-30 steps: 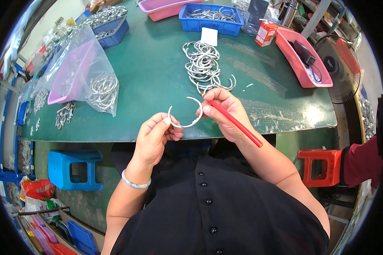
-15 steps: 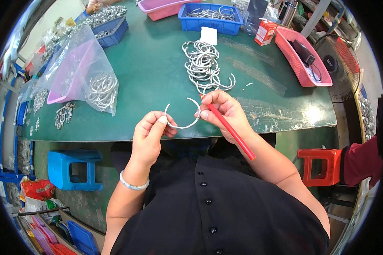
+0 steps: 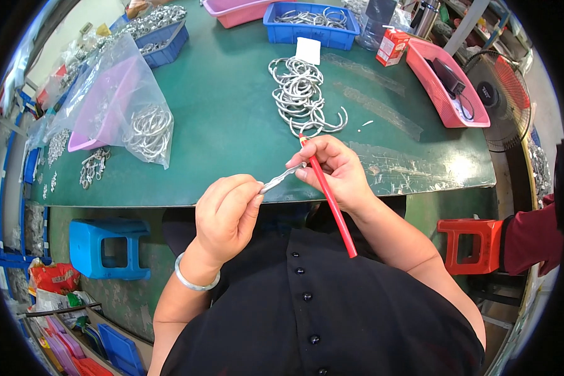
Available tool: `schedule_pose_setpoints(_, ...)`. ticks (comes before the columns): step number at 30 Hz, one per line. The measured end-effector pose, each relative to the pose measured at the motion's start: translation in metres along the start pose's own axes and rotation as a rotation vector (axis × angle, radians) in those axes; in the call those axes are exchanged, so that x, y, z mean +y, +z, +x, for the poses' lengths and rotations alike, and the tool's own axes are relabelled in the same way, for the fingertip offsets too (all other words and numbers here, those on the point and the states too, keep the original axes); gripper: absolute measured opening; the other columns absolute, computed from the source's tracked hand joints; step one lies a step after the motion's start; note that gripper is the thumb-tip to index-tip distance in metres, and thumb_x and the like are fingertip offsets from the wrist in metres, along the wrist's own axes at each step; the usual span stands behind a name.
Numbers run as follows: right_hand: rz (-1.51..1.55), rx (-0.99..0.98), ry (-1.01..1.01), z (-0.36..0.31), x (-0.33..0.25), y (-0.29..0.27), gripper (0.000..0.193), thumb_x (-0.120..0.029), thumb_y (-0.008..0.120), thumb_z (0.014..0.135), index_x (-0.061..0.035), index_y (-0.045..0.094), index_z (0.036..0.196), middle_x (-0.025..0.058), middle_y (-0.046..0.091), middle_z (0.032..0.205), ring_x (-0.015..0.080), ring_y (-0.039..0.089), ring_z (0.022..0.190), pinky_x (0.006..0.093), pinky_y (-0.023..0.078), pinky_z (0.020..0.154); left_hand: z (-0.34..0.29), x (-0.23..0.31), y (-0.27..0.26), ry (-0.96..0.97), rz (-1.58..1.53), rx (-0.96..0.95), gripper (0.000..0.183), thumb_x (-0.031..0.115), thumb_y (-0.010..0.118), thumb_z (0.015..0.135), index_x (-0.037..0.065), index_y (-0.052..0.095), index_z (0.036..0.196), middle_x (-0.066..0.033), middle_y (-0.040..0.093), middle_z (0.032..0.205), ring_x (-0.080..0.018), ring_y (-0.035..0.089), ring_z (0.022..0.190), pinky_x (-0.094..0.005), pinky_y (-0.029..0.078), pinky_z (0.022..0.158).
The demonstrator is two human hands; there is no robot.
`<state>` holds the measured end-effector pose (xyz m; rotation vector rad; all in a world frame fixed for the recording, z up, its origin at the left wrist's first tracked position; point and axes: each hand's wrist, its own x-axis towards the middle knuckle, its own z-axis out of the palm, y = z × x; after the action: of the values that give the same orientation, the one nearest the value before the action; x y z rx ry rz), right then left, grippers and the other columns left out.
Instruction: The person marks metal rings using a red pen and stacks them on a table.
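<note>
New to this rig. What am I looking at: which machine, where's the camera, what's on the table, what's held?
No machine here: these are a person's bare hands. The camera is the left of two fisheyes worn on the head, looking down, so picture left is the person's left and straight edges bend near the rim.

The left hand pinches a silver piece, seen nearly edge-on. The right hand steadies its other side while also holding what looks like a red pencil.

On the green table lie a pile of open silver rings, a blue tray with more rings, a clear plastic bag with rings inside and, at right, a pink basket.
</note>
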<state>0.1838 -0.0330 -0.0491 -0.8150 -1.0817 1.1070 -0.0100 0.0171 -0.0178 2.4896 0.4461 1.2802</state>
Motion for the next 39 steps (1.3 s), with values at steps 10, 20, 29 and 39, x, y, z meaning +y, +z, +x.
schedule_pose_setpoints(10,-0.113,-0.013,-0.061,-0.003,-0.006,0.0,0.023,0.008,0.056,0.077,-0.0041,0.048,0.095,0.0083,0.059,0.091,0.013,0.056,0.088,0.0249,0.045,0.078,-0.003,0.0,-0.002,0.041,0.028,0.03,0.014,-0.008,0.058,0.073,-0.004,0.056,0.086,-0.0144,0.057,0.076,-0.0241,0.056,0.063,-0.0272,0.045,0.056)
schedule_pose_setpoints(20,-0.415,-0.083,-0.359,-0.002,-0.027,0.017,0.022,0.007,0.064,0.069,-0.0021,0.055,0.087,0.0069,0.057,0.081,0.0162,0.057,0.075,0.0276,0.044,0.071,-0.027,-0.016,0.018,-0.676,-0.806,0.173,0.017,0.005,0.048,0.087,-0.005,0.057,0.098,-0.0071,0.059,0.08,-0.0141,0.057,0.07,-0.024,0.046,0.065)
schedule_pose_setpoints(29,-0.492,-0.123,-0.431,0.005,-0.031,0.028,0.023,0.001,0.067,0.067,-0.0026,0.056,0.087,0.0079,0.058,0.078,0.0191,0.059,0.07,0.0273,0.046,0.064,-0.026,-0.014,0.029,-0.987,-1.284,0.132,0.017,0.008,0.049,0.087,-0.001,0.056,0.1,-0.0055,0.059,0.079,-0.0126,0.056,0.068,-0.0234,0.046,0.063)
schedule_pose_setpoints(39,-0.472,-0.094,-0.389,0.005,-0.028,0.027,0.021,0.002,0.066,0.069,-0.0018,0.055,0.087,0.0057,0.057,0.077,0.0141,0.057,0.07,0.0251,0.045,0.065,-0.029,-0.015,0.029,-1.007,-1.421,0.137,0.019,0.007,0.049,0.087,0.0,0.056,0.103,-0.0053,0.06,0.08,-0.0121,0.056,0.069,-0.0233,0.046,0.064)
